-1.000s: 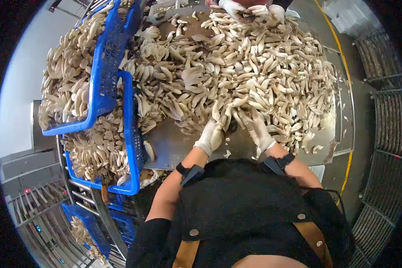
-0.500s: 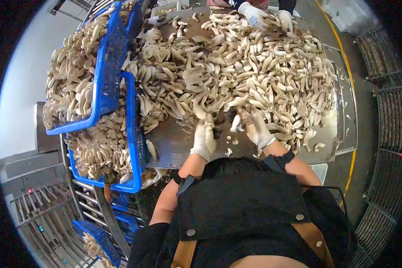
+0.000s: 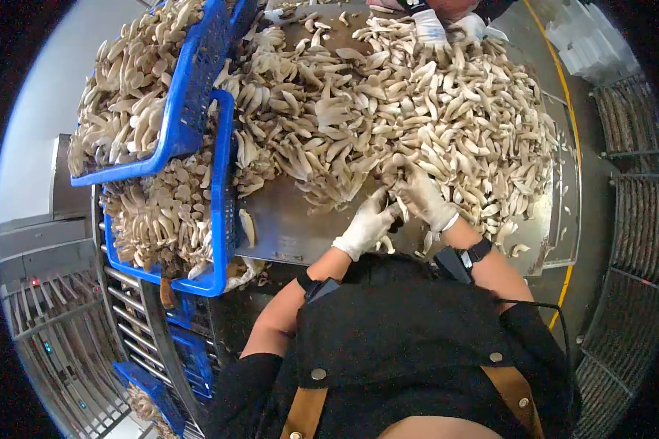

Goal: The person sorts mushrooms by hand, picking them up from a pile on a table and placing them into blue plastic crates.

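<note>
A broad heap of pale, grey-capped mushrooms (image 3: pixel 447 117), king oyster in look, covers the metal table (image 3: pixel 285 227). At its near edge my two hands are close together, in white gloves with soiled fingers. My right hand (image 3: pixel 426 201) curls round a mushroom, partly hidden by the fingers. My left hand (image 3: pixel 366 224) reaches in from the left with its fingers closed near the right fingertips; what they pinch, if anything, is hidden. A small pale mushroom piece (image 3: pixel 403 208) shows between the hands.
Blue baskets full of mushrooms, an upper basket (image 3: pixel 170 139) and a lower basket (image 3: pixel 222 212), stand at the left on a roller conveyor (image 3: pixel 135 314). Across the table a co-worker's gloved hands (image 3: pixel 432 33) touch the heap. Racks (image 3: pixel 630 234) line the right side.
My left hand has moved right, away from the mushrooms at its fingertips, to meet my right hand. The view has shifted slightly. The co-worker's left-side hand now points down into the heap.
</note>
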### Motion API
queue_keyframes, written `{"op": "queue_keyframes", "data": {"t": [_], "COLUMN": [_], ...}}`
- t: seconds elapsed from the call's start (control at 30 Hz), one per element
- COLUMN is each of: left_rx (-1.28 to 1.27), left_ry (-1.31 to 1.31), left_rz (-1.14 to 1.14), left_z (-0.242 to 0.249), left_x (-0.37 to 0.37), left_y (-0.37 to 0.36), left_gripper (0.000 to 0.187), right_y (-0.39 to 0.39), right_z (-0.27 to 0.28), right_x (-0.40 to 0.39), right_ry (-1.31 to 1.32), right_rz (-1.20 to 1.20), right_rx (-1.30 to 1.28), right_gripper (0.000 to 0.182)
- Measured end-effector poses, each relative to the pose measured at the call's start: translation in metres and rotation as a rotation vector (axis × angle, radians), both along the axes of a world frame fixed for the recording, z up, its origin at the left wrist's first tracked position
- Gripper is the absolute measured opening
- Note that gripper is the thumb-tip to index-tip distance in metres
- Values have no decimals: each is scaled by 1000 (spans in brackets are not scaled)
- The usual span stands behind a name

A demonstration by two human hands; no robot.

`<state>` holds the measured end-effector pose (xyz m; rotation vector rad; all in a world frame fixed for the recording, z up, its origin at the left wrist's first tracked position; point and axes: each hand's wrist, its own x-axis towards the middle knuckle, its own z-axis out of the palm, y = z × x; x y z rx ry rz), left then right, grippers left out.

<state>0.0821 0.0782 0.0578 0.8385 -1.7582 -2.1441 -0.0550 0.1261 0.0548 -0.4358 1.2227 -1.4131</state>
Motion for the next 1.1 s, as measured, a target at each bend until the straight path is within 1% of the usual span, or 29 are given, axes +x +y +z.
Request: {"op": "queue_keyframes", "data": {"t": [0.03, 0.1, 0.13, 0.17, 0.2, 0.27, 0.3, 0.33, 0.4, 0.43, 0.47, 0.5, 0.53, 0.57, 0.6, 0.63, 0.67, 0.7, 0.73, 0.77, 0.8, 0.83, 0.9, 1.0, 1.03, 1.07, 1.1], "left_rx": [76, 4, -30, -291, -5, 563, 768, 875, 613, 275, 234, 191, 318, 174, 30, -26, -122, -221, -320, -64, 119, 299, 525, 626, 706, 797, 889], "left_ry": [-127, -202, -242, -234, -162, -4, -121, -45, 45, -116, -171, -222, -202, -384, -568, -261, -241, -223, -206, -39, 58, 157, 201, 200, 84, 186, 287], "left_rz": [-88, -50, -33, 64, 189, 437, 447, 406, 238, -102, -173, -247, -200, -64, 66, 192, 176, 163, 155, 330, 404, 487, 457, 482, 514, 487, 461], "left_z": [-9, 2, 5, 4, -5, -29, -26, -49, -57, -37, -27, -17, -28, -47, -64, -66, -71, -71, -72, -107, -113, -106, -83, -63, -28, -36, -52], "left_x": [2, -1, -1, -3, -7, -14, -10, -6, 6, 20, 37, 53, 72, 95, 112, 116, 114, 112, 109, 95, 87, 76, 67, 53, 46, 45, 44], "left_y": [-6, -10, -12, -10, -7, -6, -15, -22, -15, -20, -22, -23, -22, -25, -28, -31, -37, -43, -49, -53, -64, -76, -92, -89, -88, -84, -81], "left_gripper": [31, 28, 27, 21, 20, 19, 20, 22, 28, 33, 35, 36, 38, 38, 39, 40, 41, 43, 45, 46, 48, 49, 51, 40, 40, 39, 37], "right_y": [-1, -6, -7, -9, -10, -15, -17, -20, -19, -25, -32, -30, -28, -27, -30, -35, -40, -49, -53, -57, -59, -62, -62, -55, -52, -47, -47], "right_z": [3, 6, 1, -9, -16, -6, -1, 1, -6, 8, 16, 2, -10, -23, -15, -6, -42, -46, -62, -76, -81, -63, -24, -6, -12, -16, -4], "right_x": [1, 4, 4, 2, 2, 9, 13, 16, 6, -1, -11, -19, -26, -34, -21, -8, 8, 14, 26, 39, 46, 49, 47, 46, 44, 34, 25], "right_ry": [-47, -141, -210, -279, -347, -350, -278, -208, -109, -61, -9, 133, 278, 421, 527, 645, 884, 1116, 1045, 975, 1077, 1084, 1096, 889, 914, 873, 828], "right_rz": [-58, -172, -255, -339, -422, -514, -512, -508, -496, -545, -590, -536, -488, -448, -262, -64, 113, 533, 478, 419, 295, 316, 361, 236, 197, 284, 371], "right_rx": [27, 78, 28, -21, -69, -63, -111, -161, -184, -158, -134, -120, -105, -92, 25, 120, 58, 187, 218, 246, 182, 198, 243, 141, 114, 101, 89], "right_gripper": [31, 29, 27, 25, 23, 21, 22, 23, 50, 53, 56, 57, 59, 61, 57, 54, 51, 52, 50, 49, 47, 46, 44, 42, 43, 44, 45]}}
